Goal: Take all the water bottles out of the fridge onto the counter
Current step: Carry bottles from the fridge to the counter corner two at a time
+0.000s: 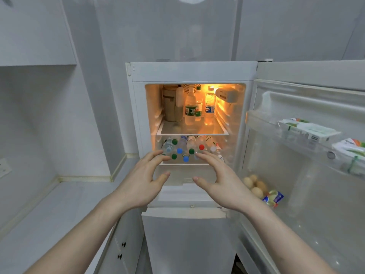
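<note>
1. The fridge (192, 71) stands open, with its door (308, 135) swung out to the right and cut off by the picture's edge.
2. The left hand (142, 180) and the right hand (221, 178) reach toward the front edge of the lower shelf. Both hands are spread wide, with the fingers nearly straight, and hold nothing.
3. A pile of water bottles (183, 149) lies on its side on that lower shelf, caps facing out. The caps are green, blue and red. The fingertips cover some of them, so the number is hard to tell.
4. Three more standing bottles (190, 109) wait at the back of the top shelf, in orange light. A tan container (169, 105) stands just beside them on the left.
5. Eggs (254, 184) sit low in the door, blurry behind clear plastic. Cartons (308, 130) rest in the door's upper rack.
6. The counter (49, 214) lies to the left of the fridge.
</note>
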